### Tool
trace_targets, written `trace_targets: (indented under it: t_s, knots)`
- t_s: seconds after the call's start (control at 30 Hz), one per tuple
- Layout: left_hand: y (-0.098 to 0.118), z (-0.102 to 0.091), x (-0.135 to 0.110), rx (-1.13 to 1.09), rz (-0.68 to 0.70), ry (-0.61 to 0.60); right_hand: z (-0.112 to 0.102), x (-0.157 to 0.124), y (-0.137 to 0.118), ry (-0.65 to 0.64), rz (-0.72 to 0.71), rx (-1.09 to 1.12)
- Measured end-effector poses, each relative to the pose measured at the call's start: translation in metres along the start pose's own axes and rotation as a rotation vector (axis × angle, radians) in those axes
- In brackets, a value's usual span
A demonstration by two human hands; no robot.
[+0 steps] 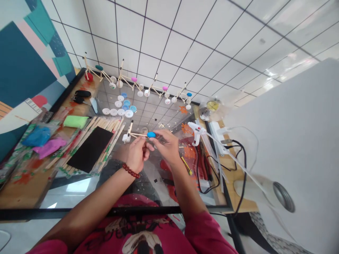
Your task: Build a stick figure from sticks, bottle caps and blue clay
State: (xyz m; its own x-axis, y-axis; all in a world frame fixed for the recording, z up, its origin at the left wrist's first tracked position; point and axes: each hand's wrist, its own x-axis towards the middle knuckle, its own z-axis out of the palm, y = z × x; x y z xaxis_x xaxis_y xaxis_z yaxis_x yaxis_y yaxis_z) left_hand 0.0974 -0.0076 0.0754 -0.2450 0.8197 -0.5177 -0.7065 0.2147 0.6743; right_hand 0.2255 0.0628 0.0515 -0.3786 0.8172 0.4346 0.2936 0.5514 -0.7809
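Observation:
Both my hands hold up a small model of thin wooden sticks above a glass tabletop. It has white bottle caps at its far end and a blue oval piece on its stick. My left hand, with a red bead bracelet at the wrist, grips the stick just short of the blue piece. My right hand pinches the model at the blue piece's other end. The fingers hide part of the stick.
Several similar stick models stand at the far side among white and blue bottle caps. A white glue gun lies to the right, its black cord near a power strip. Wooden sticks, a black sheet and bagged modelling clay lie left.

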Motion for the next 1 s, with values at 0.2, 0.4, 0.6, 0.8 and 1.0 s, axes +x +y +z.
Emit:
trace_targets:
  t_s: [0.2, 0.4, 0.6, 0.8, 1.0]
  knots:
    - [0.003, 0.006, 0.000, 0.063, 0.012, -0.009, -0.002, -0.001, 0.000, -0.026, -0.013, -0.113]
    - [0.010, 0.014, 0.000, 0.063, -0.032, 0.046, -0.002, -0.003, 0.004, -0.030, -0.069, -0.163]
    - [0.009, 0.015, 0.006, 0.034, -0.058, 0.081, -0.002, -0.004, 0.007, -0.035, -0.088, -0.190]
    - [0.005, 0.016, 0.011, 0.005, -0.049, 0.097, 0.000, -0.003, 0.008, -0.014, -0.124, -0.187]
    - [0.000, 0.018, 0.010, -0.026, -0.012, 0.117, 0.001, -0.004, 0.007, -0.009, -0.128, -0.155]
